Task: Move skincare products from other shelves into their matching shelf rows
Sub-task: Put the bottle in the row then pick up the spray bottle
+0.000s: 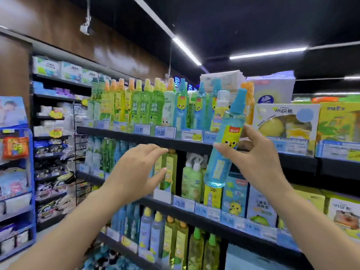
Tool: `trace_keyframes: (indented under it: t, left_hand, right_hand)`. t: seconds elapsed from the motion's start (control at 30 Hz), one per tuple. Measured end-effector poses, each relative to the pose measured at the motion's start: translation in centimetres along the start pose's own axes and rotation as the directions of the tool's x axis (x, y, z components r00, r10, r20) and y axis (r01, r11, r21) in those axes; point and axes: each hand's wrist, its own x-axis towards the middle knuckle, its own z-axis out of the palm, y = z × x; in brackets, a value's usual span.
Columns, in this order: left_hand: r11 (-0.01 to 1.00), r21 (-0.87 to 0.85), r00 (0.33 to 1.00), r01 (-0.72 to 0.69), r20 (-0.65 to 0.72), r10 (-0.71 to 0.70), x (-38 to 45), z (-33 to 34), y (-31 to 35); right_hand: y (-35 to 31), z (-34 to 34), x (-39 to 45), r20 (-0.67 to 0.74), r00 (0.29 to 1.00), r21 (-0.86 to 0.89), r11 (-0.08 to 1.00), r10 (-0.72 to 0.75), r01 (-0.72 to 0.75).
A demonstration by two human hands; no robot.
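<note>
Right hand holds blue spray bottle in front of store shelves; left hand open, empty.

Right hand (255,158) grips the blue spray bottle (224,145) around its middle, thumb on the front by the yellow label, fingers behind; bottle tilted, teal cap up and to the right, base hanging in front of the second shelf, clear of every shelf. Left hand (136,172) is spread, fingers loose, holding nothing, in front of the yellow-green bottles (169,170) on the second shelf; contact with them cannot be told. Top shelf (136,136) carries a row of green, yellow and blue spray bottles (181,108) with matching teal caps, price tags (165,131) along its edge. Boxed sets (284,129) sit on the right of the top shelf.
</note>
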Motion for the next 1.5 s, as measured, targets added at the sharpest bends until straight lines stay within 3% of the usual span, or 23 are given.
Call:
trace_keyframes:
  t: [0.27, 0.53, 0.8, 1.07, 1.23, 1.37, 1.5]
  left_hand:
    - [0.992, -0.106, 0.993, -0.069, -0.105, 0.058, 8.7, 6.2, -8.0]
    - [0.958, -0.254, 0.985, -0.135, -0.141, 0.101, 11.2, 10.9, -11.4]
    - [0.924, -0.315, 0.951, -0.218, -0.281, 0.128, 11.3, 12.0, -12.0]
    - [0.909, -0.340, 0.954, -0.241, -0.257, 0.157, 11.3, 12.4, -12.4]
    - [0.907, -0.363, 0.964, -0.213, -0.230, 0.134, 11.3, 12.5, -12.3]
    - [0.910, -0.356, 0.967, -0.211, -0.209, 0.142, 11.1, 12.6, -12.2]
    - [0.909, -0.361, 0.970, -0.207, -0.194, 0.144, 10.9, 12.7, -12.1]
  right_hand:
    - [-0.4, 5.6, 7.6, -0.218, 0.974, -0.145, 0.989, -0.065, 0.033]
    - [-1.0, 9.3, 13.6, -0.364, 0.916, -0.303, 0.952, -0.169, 0.055]
    - [1.1, 12.6, 15.2, -0.357, 0.920, -0.471, 0.882, -0.165, -0.024]
    - [3.8, 14.0, 14.6, -0.386, 0.920, -0.545, 0.821, -0.065, -0.171]
    - [4.0, 14.3, 15.1, -0.347, 0.938, -0.568, 0.795, 0.003, -0.212]
    - [4.8, 14.7, 15.2, -0.326, 0.944, -0.665, 0.699, 0.046, -0.263]
    - [5.2, 14.5, 15.3, -0.330, 0.940, -0.657, 0.696, 0.081, -0.290]
